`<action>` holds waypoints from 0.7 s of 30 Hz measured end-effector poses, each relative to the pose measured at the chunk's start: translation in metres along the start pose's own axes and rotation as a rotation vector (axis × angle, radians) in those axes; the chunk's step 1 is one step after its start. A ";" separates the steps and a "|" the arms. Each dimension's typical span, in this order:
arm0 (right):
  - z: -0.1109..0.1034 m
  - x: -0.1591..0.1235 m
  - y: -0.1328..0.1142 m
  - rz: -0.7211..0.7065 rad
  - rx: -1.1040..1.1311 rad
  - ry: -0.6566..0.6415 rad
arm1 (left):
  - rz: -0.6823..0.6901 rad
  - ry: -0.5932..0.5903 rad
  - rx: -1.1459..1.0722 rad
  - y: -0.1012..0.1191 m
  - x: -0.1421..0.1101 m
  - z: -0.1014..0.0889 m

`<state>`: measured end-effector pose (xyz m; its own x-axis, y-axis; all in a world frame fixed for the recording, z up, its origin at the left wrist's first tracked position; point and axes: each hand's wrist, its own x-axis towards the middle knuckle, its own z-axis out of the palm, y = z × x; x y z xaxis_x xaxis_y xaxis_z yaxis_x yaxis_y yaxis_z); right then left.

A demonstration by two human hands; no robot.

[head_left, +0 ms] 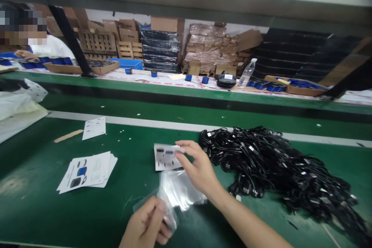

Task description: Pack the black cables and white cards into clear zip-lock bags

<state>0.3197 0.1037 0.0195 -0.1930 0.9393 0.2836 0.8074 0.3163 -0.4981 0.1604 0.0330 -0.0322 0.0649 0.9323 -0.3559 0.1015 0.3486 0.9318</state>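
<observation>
My left hand [145,221], low in the middle of the head view, is closed on a crumpled clear plastic bag [172,217]; whether anything lies inside it I cannot make out. My right hand [200,166] pinches the top edge of a printed leaflet [162,159] between thumb and fingers. Several flat clear bags [187,192] lie on the green table just under that hand. To the left rests a loose stack of printed leaflets [87,171], and behind it is a single white sheet [94,128].
A large heap of black cables [261,162] spreads along the right side. A thin brown strip [68,135] and a white plastic sack [17,112] lie at left. Beyond, a shelf carries blue round parts, a plastic bottle [248,73] and trays. A co-worker sits far left.
</observation>
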 end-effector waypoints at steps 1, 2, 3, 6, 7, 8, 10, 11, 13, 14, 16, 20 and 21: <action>-0.006 -0.014 -0.002 -0.027 0.072 0.025 | -0.079 0.020 -0.118 0.007 0.000 -0.002; -0.009 -0.031 -0.004 -0.061 0.274 0.034 | -0.143 0.048 -0.224 0.013 0.001 -0.004; -0.008 -0.047 -0.006 -0.058 0.426 0.030 | -0.200 0.082 -0.317 0.018 0.001 -0.006; 0.007 -0.088 -0.009 0.097 0.558 -0.035 | -0.296 0.191 -0.480 0.026 0.001 -0.005; 0.015 -0.096 -0.009 0.160 0.587 -0.033 | -0.294 0.209 -0.479 0.026 0.001 -0.004; 0.022 -0.101 -0.008 0.217 0.623 -0.022 | -0.276 0.215 -0.459 0.025 0.000 -0.001; 0.033 -0.104 -0.006 0.280 0.692 0.035 | -0.206 0.195 -0.399 0.022 -0.001 0.003; 0.035 -0.103 -0.005 0.296 0.718 0.075 | -0.166 0.187 -0.365 0.020 -0.002 0.005; 0.037 -0.101 -0.004 0.322 0.739 0.137 | -0.088 0.194 -0.286 0.016 -0.003 0.008; 0.037 -0.101 -0.004 0.341 0.739 0.139 | -0.047 0.201 -0.238 0.014 -0.003 0.009; 0.037 -0.104 -0.005 0.389 0.736 0.061 | 0.041 0.228 -0.113 0.010 -0.003 0.008; 0.041 -0.113 -0.006 0.392 0.733 -0.098 | 0.222 0.304 0.194 0.009 -0.002 0.002; 0.043 -0.114 -0.006 0.371 0.733 -0.113 | 0.248 0.318 0.258 0.009 -0.002 0.000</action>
<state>0.3129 0.0005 -0.0455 -0.0721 0.9950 -0.0689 0.2689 -0.0471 -0.9620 0.1609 0.0342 -0.0231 -0.1849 0.9816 -0.0476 0.3667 0.1139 0.9233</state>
